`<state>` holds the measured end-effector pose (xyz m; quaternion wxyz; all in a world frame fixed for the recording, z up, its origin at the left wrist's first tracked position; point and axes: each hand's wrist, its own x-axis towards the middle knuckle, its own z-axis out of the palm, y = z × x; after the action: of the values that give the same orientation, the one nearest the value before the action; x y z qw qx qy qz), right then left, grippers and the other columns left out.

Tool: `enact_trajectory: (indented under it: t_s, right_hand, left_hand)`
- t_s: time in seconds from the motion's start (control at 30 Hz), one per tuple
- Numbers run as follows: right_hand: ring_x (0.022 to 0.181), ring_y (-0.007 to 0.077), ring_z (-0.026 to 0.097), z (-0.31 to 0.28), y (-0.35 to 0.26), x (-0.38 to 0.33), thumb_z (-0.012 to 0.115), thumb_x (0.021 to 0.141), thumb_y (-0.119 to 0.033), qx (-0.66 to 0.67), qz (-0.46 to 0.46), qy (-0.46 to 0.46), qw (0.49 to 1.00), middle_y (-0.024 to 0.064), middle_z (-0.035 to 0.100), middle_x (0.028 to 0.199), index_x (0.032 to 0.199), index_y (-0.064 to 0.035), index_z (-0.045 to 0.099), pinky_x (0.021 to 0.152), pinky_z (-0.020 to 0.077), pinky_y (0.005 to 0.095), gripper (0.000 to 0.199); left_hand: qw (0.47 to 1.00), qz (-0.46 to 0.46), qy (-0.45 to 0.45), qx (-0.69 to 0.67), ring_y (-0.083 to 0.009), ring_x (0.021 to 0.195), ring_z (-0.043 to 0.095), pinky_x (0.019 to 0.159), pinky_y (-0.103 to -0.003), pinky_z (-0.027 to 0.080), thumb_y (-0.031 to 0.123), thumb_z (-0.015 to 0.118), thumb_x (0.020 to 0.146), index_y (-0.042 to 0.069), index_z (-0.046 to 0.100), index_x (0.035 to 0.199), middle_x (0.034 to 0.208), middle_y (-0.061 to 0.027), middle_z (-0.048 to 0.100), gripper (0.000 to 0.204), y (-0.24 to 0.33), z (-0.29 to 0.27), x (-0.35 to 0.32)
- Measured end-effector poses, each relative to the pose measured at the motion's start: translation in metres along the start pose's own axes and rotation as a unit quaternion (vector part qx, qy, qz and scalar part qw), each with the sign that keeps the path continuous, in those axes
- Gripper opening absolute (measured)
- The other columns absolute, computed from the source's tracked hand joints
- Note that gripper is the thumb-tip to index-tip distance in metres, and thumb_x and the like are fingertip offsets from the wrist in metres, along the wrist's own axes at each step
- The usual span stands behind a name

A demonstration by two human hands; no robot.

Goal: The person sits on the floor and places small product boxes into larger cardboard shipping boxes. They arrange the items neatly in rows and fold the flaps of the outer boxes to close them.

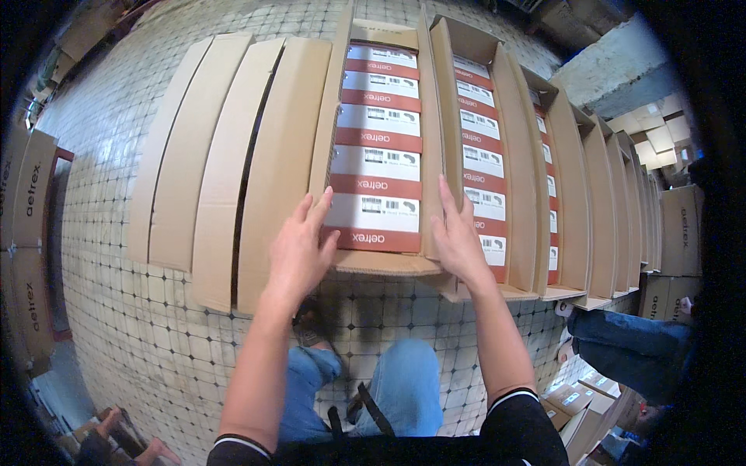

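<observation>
A long cardboard carton [388, 263] stands in front of me with its flaps up. Inside lies a row of several white-and-red shoeboxes [377, 208], their labelled ends facing up. My left hand [301, 247] rests at the near end of the carton's left flap, fingers stretched out and slightly apart. At the right flap, my right hand [461, 237] is held the same way, fingers extended upward along the cardboard. Neither hand grips a shoebox. The palms and the exact contact with the flaps are partly hidden.
Cartons with lowered flaps [210, 171] lie to the left. An open carton of shoeboxes [482, 159] adjoins on the right, followed by several more. A concrete block [618, 66] stands far right. Another person's jeans-clad leg [629, 342] shows at right; stacked cartons [31, 233] stand far left.
</observation>
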<state>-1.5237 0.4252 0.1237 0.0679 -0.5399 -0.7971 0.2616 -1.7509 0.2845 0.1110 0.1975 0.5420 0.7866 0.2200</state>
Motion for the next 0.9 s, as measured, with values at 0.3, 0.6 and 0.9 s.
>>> enact_trajectory:
  t_s: [0.3, 0.6, 0.9]
  right_hand:
    - [0.084, 0.0431, 0.065, -0.007, -0.024, 0.124, 0.047, 0.1, -0.034, -0.131, 0.145, 0.044, 0.98, 0.0243, 0.061, 0.099, 0.159, -0.0174, 0.015, 0.074, 0.054, 0.0532, 0.069]
    - [0.067, 0.0388, 0.065, -0.004, 0.05, 0.121, 0.057, 0.098, -0.031, -0.123, 0.061, 0.107, 0.985, 0.0191, 0.063, 0.097, 0.156, -0.0173, 0.026, 0.055, 0.0545, 0.0474, 0.067]
    - [0.068, 0.0376, 0.064, -0.015, 0.047, 0.12, 0.057, 0.098, -0.032, -0.109, 0.111, 0.059, 0.986, 0.0178, 0.061, 0.094, 0.153, -0.0138, 0.034, 0.058, 0.0548, 0.0476, 0.062]
  left_hand:
    - [0.992, -0.035, 0.051, -0.112, -0.0396, 0.116, 0.059, 0.096, -0.044, 0.05, 0.016, 0.063, 0.092, 0.006, 0.057, 0.135, 0.132, -0.0222, 0.058, 0.045, 0.029, -0.027, 0.063]
    - [0.891, -0.158, -0.085, -0.418, -0.0155, 0.092, 0.065, 0.083, -0.031, 0.054, 0.019, 0.059, 0.1, -0.001, 0.062, 0.121, 0.105, -0.0079, 0.068, 0.03, 0.067, -0.003, 0.251]
    - [0.597, -0.37, 0.06, -0.71, -0.0302, 0.109, 0.053, 0.101, -0.046, 0.048, 0.032, 0.052, 0.101, -0.003, 0.033, 0.139, 0.118, -0.0179, 0.05, 0.055, 0.018, 0.068, 0.531]
